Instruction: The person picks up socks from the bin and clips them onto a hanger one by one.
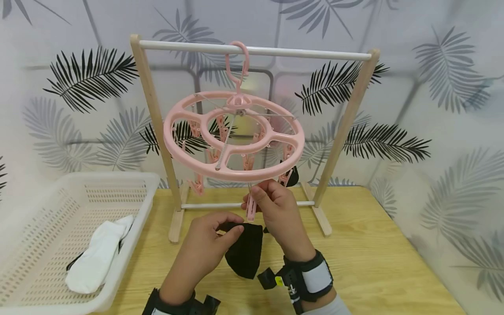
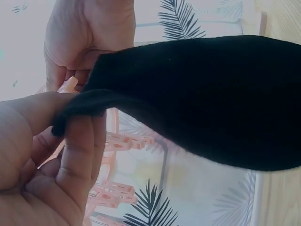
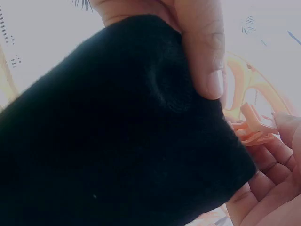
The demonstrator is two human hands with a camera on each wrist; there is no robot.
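Observation:
Between its thumb and fingers my left hand [image 1: 210,240] pinches the top edge of a black sock [image 1: 245,253], which hangs down over the table. Seen from the left wrist, the sock [image 2: 202,99] spreads out to the right of the fingers. My right hand [image 1: 277,212] grips a pink clothespin [image 1: 251,208] at the front of a round pink drying hanger [image 1: 236,175]. In the right wrist view the clothespin [image 3: 256,125] lies just beyond the sock's edge, by the right thumb.
The hanger hooks on the white bar [image 1: 299,51] of a wooden-legged stand [image 1: 346,127]. Several other pink clothespins dangle from it, with a black item [image 1: 292,175] at its right. A white basket [image 1: 147,192] on the left holds white socks [image 1: 96,256].

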